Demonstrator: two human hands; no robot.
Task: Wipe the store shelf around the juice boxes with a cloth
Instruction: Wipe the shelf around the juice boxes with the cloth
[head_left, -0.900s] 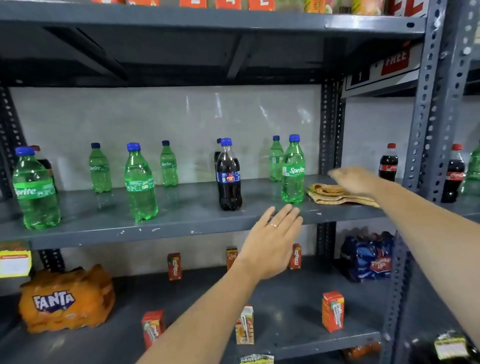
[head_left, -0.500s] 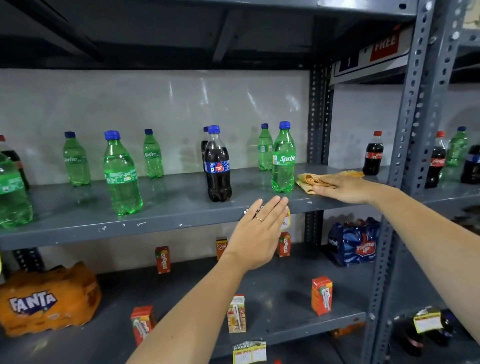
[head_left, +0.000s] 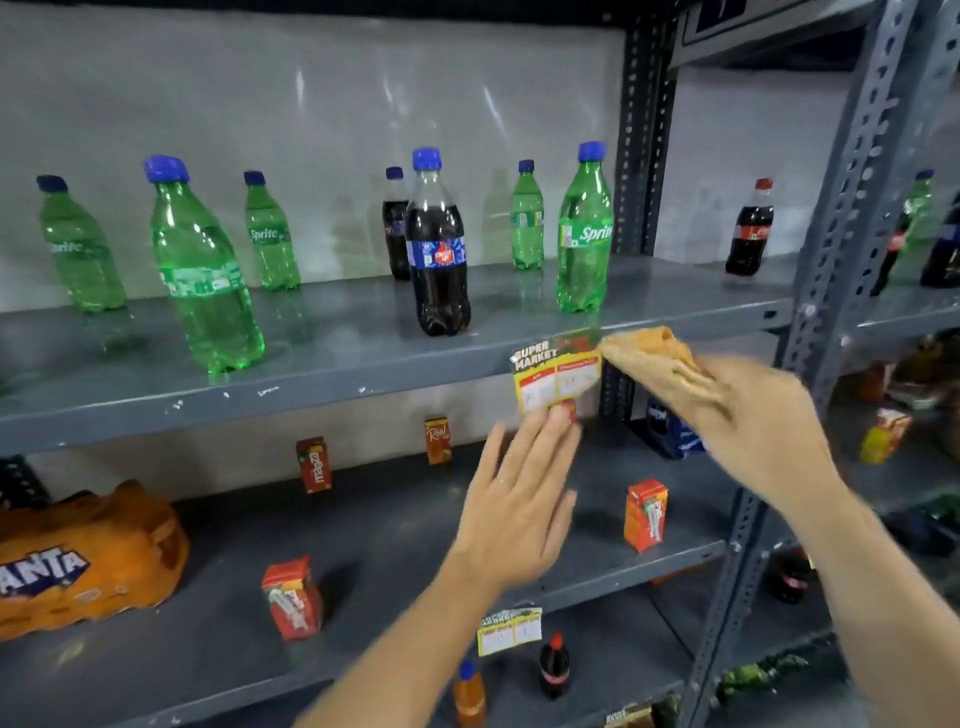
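Observation:
My right hand (head_left: 748, 410) grips a folded yellow-orange cloth (head_left: 652, 348) in the air, just in front of the bottle shelf's front edge. My left hand (head_left: 519, 499) hovers open with straight fingers in front of the lower grey shelf (head_left: 389, 530), its fingertips near a hanging price tag (head_left: 556, 376). On that lower shelf stand several small juice boxes: a red one (head_left: 292, 597) at the front, an orange one (head_left: 644, 513) to the right, a red Maaza box (head_left: 313, 464) and a Real box (head_left: 437, 440) at the back.
The upper shelf (head_left: 337, 364) carries green Sprite bottles (head_left: 205, 270) and a dark cola bottle (head_left: 438, 244). An orange Fanta pack (head_left: 83, 561) lies at the lower shelf's left. A perforated grey upright (head_left: 841, 218) stands at the right. Small bottles (head_left: 553, 667) stand on the shelf below.
My right hand has lifted the cloth off the upper shelf and drawn it forward past the shelf edge. The view has dropped and moved closer. My left hand stays open.

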